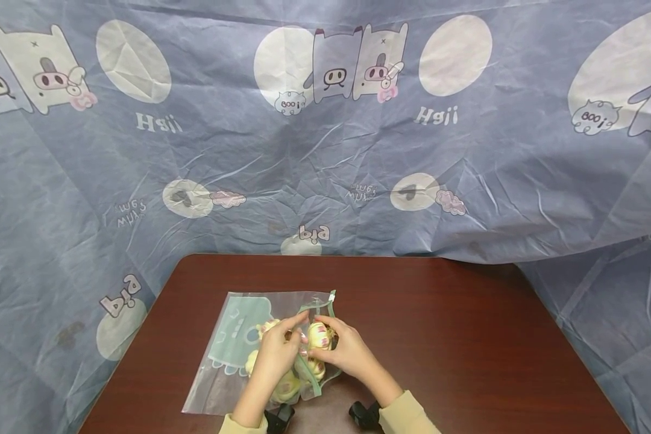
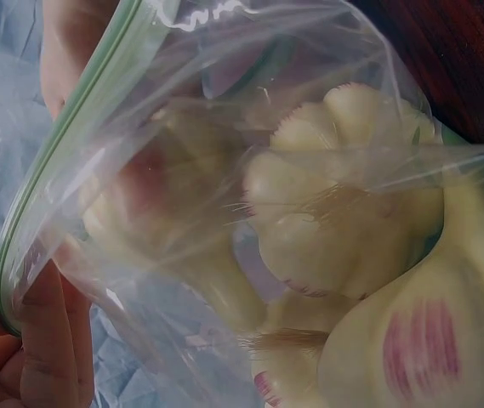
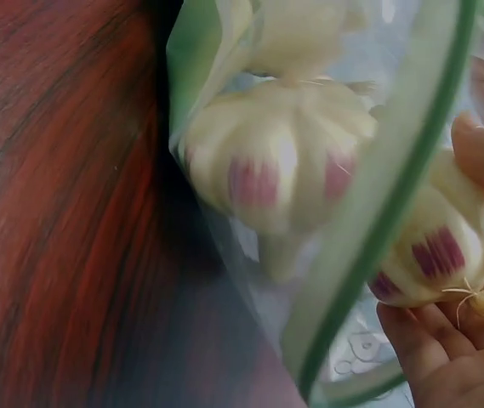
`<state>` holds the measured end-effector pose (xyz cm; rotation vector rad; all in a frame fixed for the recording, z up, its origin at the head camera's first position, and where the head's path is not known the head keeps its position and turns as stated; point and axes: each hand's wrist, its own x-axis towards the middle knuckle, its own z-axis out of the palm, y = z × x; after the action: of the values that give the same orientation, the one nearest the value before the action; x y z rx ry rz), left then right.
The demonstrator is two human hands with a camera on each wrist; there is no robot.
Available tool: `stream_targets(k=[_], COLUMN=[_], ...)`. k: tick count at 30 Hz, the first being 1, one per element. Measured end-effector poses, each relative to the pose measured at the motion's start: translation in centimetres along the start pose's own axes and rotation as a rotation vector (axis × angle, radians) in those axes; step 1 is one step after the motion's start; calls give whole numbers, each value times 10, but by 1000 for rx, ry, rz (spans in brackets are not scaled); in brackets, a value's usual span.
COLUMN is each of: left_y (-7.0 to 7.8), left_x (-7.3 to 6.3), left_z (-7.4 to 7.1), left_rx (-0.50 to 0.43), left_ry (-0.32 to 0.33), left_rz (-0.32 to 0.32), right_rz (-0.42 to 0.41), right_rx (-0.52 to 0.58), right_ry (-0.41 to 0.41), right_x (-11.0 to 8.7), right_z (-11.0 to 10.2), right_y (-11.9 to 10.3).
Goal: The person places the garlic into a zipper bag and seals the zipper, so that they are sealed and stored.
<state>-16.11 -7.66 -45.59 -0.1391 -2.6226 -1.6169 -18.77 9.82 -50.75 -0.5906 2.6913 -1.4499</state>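
A clear zip bag (image 1: 203, 389) with a green zip edge and a pale green print lies on the table, its mouth toward the right. Inside it are several garlic bulbs (image 2: 344, 217), white with purple streaks. My left hand (image 1: 278, 349) pinches the bag's zip edge (image 2: 12, 246) between thumb and fingers. At the bag's mouth, my right hand (image 1: 352, 352) grips one garlic bulb (image 3: 446, 246) between thumb and fingers. Another bulb (image 3: 267, 161) sits behind the plastic close beside it. The head view does not show clearly how far the held bulb is within the mouth.
The dark red-brown table (image 1: 439, 337) extends to the right of the bag. A blue patterned cloth (image 1: 325, 150) hangs behind and at both sides. Black wrist straps (image 1: 364, 416) show near the table's front edge.
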Motion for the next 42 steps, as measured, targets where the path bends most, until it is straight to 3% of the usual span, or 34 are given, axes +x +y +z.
stream_targets(k=[12, 22, 29, 42], left_y=[0, 0, 1, 1], left_x=[1, 0, 0, -1], left_z=[-1, 0, 2, 5], left_rx=[23, 24, 15, 30], left_ry=[-8, -9, -3, -21], left_rz=[-22, 3, 20, 33], right_rz=[17, 46, 0, 28], right_rx=[-35, -87, -216, -478], right_ry=[4, -42, -52, -152], right_x=[14, 15, 14, 12], right_z=[12, 13, 16, 24], right_y=[7, 11, 13, -5])
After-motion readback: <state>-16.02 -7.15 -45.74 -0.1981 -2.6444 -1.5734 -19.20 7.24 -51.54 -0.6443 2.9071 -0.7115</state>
